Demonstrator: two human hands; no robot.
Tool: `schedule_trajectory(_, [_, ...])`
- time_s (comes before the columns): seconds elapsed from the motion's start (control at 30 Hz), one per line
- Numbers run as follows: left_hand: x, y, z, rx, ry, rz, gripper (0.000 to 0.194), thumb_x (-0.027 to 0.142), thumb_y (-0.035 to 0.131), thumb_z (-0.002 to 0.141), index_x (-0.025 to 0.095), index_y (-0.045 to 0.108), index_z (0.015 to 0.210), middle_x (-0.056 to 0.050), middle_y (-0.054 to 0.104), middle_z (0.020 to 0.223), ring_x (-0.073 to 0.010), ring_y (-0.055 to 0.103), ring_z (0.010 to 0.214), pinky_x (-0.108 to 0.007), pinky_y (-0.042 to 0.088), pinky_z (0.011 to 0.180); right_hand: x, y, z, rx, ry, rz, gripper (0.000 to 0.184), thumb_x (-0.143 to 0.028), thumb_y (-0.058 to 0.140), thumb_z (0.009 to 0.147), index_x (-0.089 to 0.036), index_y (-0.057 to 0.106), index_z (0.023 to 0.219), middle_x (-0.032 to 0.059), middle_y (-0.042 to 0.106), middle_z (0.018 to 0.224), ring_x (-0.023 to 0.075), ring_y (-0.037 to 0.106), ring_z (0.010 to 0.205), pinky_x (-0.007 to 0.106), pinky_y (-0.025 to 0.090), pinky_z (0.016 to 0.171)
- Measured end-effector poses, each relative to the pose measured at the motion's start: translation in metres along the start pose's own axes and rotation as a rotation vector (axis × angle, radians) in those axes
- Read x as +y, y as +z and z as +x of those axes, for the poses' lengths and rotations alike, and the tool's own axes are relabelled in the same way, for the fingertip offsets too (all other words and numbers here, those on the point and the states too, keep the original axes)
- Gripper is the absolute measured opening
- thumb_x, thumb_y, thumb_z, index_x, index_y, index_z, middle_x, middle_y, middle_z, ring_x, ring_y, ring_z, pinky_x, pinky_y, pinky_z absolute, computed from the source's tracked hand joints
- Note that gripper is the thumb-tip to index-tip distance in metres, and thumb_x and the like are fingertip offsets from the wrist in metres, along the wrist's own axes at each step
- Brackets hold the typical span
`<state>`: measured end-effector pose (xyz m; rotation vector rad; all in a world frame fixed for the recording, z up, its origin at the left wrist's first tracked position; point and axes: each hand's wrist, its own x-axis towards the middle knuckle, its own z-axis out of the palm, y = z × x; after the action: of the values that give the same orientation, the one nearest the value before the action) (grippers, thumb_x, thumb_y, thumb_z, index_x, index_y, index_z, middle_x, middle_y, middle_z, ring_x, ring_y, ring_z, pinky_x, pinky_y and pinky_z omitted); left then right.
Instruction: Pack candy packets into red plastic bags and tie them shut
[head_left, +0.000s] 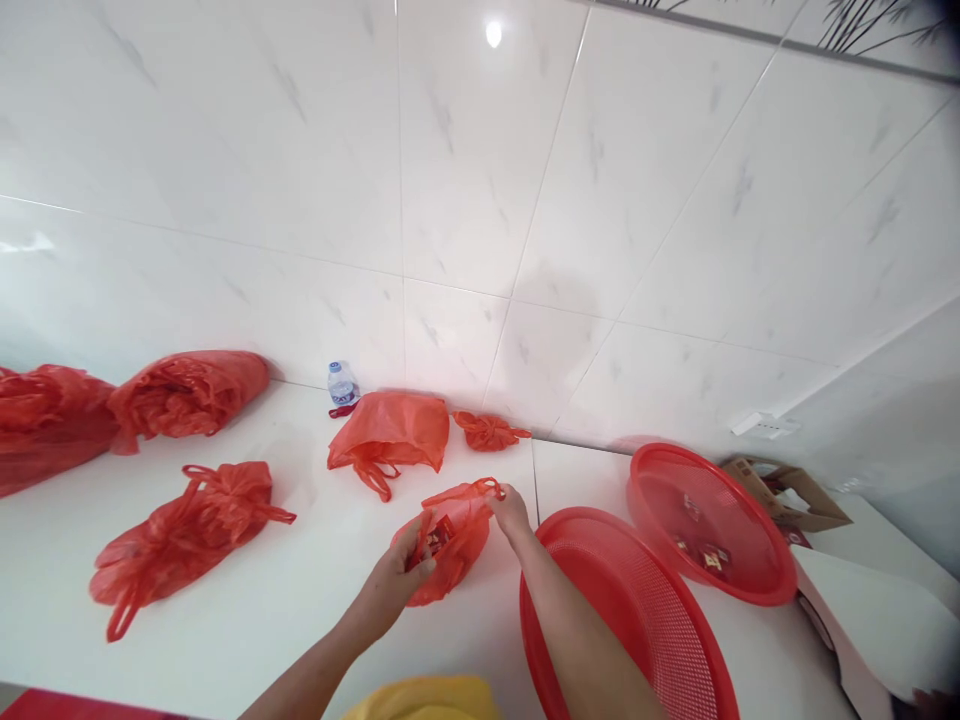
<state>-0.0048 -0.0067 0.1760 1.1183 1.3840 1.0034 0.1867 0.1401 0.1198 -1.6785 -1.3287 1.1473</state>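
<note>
On the white table lies a red plastic bag (466,548), its mouth partly spread, with small dark red packets showing inside. My left hand (409,560) grips the bag's near left rim between thumb and fingers. At the far right, my right hand (510,512) pinches one of its handle loops. Behind it sits another red plastic bag (397,425) with its handles hanging toward me. A small knotted red bag (491,432) rests by the wall. What fills the held bag lower down is hidden.
A deep red plastic basket (660,630) stands right of the bag, under my right forearm. Beyond it is a shallower red basket (712,510) with a few packets. Leftward lie a tied red bag (187,530), bundled red bags (195,395), and a water bottle (342,384). A cardboard box (817,510) is far right.
</note>
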Motion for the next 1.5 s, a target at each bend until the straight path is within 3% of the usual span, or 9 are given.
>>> schedule_trajectory(0.2, [0.048,-0.031,0.013,0.233,0.120,-0.019,0.072,0.039,0.051,0.083,0.023,0.021,0.146,0.004,0.043,0.072,-0.0126,0.042,0.066,-0.027,0.039,0.067,-0.030,-0.053,-0.014,0.047,-0.140,0.057,0.017,-0.038,0.050,0.072,-0.020,0.053,0.072,-0.0045,0.048,0.061,0.0131,0.043,0.058,0.024,0.032,0.054])
schedule_trajectory(0.4, [0.049,-0.046,-0.004,0.194,0.058,0.120,0.051,0.044,0.051,0.080,0.021,0.055,0.126,0.002,0.049,0.070,-0.0151,0.046,0.070,-0.027,0.042,0.069,-0.019,-0.098,-0.072,-0.019,-0.168,-0.046,0.023,-0.039,0.056,0.073,-0.022,0.043,0.066,-0.0051,0.041,0.063,0.0124,0.036,0.059,0.024,0.029,0.055])
schedule_trajectory(0.6, [0.010,-0.041,-0.012,0.007,-0.153,0.239,0.040,0.043,0.050,0.077,0.018,0.065,0.105,0.002,0.049,0.064,-0.0155,0.048,0.066,-0.027,0.040,0.064,0.015,-0.083,-0.105,-0.111,-0.086,-0.164,0.031,-0.036,0.055,0.074,-0.023,0.031,0.062,-0.0057,0.032,0.061,0.0122,0.031,0.058,0.025,0.025,0.053])
schedule_trajectory(0.83, [0.035,-0.040,-0.001,0.252,0.117,0.208,0.048,0.038,0.050,0.081,0.023,0.047,0.127,0.003,0.048,0.073,-0.0142,0.050,0.069,-0.028,0.044,0.068,-0.025,-0.071,-0.101,-0.031,-0.234,0.001,0.019,-0.040,0.058,0.077,-0.023,0.051,0.072,0.0033,0.058,0.087,0.0200,0.052,0.081,0.031,0.041,0.074])
schedule_trajectory(1.0, [0.058,-0.033,-0.008,0.264,0.260,0.375,0.041,0.030,0.043,0.086,0.029,0.047,0.127,0.000,0.056,0.086,-0.0146,0.054,0.076,-0.030,0.046,0.075,-0.052,-0.062,-0.108,-0.155,-0.236,0.267,0.018,-0.040,0.059,0.080,-0.022,0.056,0.078,0.0075,0.056,0.122,0.0247,0.047,0.117,0.037,0.035,0.097])
schedule_trajectory(1.13, [0.067,-0.031,-0.012,0.219,0.353,0.577,0.037,0.028,0.044,0.086,0.029,0.055,0.122,-0.003,0.063,0.090,-0.0181,0.056,0.082,-0.032,0.046,0.075,-0.058,-0.046,-0.111,-0.231,-0.106,0.615,0.019,-0.042,0.059,0.082,-0.024,0.052,0.081,0.0005,0.062,0.081,0.0168,0.058,0.085,0.032,0.044,0.082])
schedule_trajectory(1.23, [0.074,-0.031,-0.013,0.164,0.394,0.706,0.036,0.025,0.043,0.087,0.027,0.059,0.120,-0.005,0.066,0.089,-0.0207,0.057,0.086,-0.033,0.045,0.076,-0.061,-0.035,-0.113,-0.249,-0.054,0.710,0.027,-0.046,0.056,0.084,-0.023,0.048,0.073,-0.0075,0.041,0.053,0.0087,0.039,0.048,0.022,0.037,0.053])
schedule_trajectory(1.37, [0.083,-0.026,-0.015,0.066,0.385,0.738,0.039,0.023,0.043,0.086,0.028,0.057,0.122,-0.004,0.067,0.091,-0.0206,0.058,0.086,-0.033,0.045,0.076,-0.071,-0.028,-0.122,-0.353,-0.066,0.580,0.036,-0.054,0.041,0.088,-0.022,0.055,0.081,-0.0087,0.031,0.048,0.0077,0.020,0.042,0.022,0.018,0.042])
schedule_trajectory(1.5, [0.079,-0.012,-0.014,-0.064,0.285,0.453,0.041,0.019,0.045,0.082,0.029,0.057,0.119,-0.002,0.065,0.090,-0.0152,0.057,0.075,-0.029,0.048,0.071,-0.080,-0.019,-0.135,-0.679,-0.135,0.341,0.026,-0.045,0.062,0.077,-0.023,0.058,0.090,-0.0072,0.040,0.056,0.0082,0.031,0.049,0.022,0.023,0.047])
